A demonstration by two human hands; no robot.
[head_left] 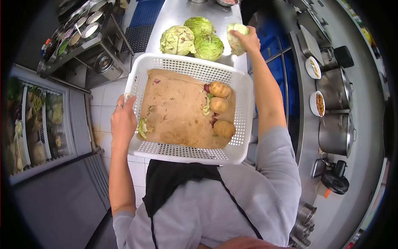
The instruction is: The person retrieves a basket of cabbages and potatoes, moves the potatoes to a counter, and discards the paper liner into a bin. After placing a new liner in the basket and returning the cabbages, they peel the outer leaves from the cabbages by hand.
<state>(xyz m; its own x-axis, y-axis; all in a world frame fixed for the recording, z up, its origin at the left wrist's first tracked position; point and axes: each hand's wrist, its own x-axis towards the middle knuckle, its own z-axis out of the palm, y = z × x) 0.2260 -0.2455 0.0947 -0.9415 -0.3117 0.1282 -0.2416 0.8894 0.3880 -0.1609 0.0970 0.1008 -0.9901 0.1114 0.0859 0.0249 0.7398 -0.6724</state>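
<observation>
Left hand (123, 122) is gripping the left rim of a white plastic basket (134, 79), fingers curling closely about the edge. Right hand (249, 40) is reaching past the basket's far right corner, fingers bending around a pale green vegetable (236, 49); the hand is partly hiding it, and its exact kind is staying unclear.

Basket is sitting in front of the person's body, its far edge overlapping the near end of a steel desk (166, 10). Whether the desk is bearing any of its weight: cannot tell. Brown paper (178, 108) is lining the bottom, dirt specks showing on it. Three potatoes are lying in a row along the right side: far potato (219, 89), middle potato (219, 105), near potato (224, 129). A leaf scrap (142, 128) is resting by the near left corner.

Just beyond the basket, three cabbages are grouping closely on the desk: left cabbage (177, 40), back cabbage (200, 26), right cabbage (208, 47). Pale green vegetable is being held to the right of these, apart from them.

Off to the right, steel pots (335, 135) and two white bowls (317, 103) are standing along another worktop.
</observation>
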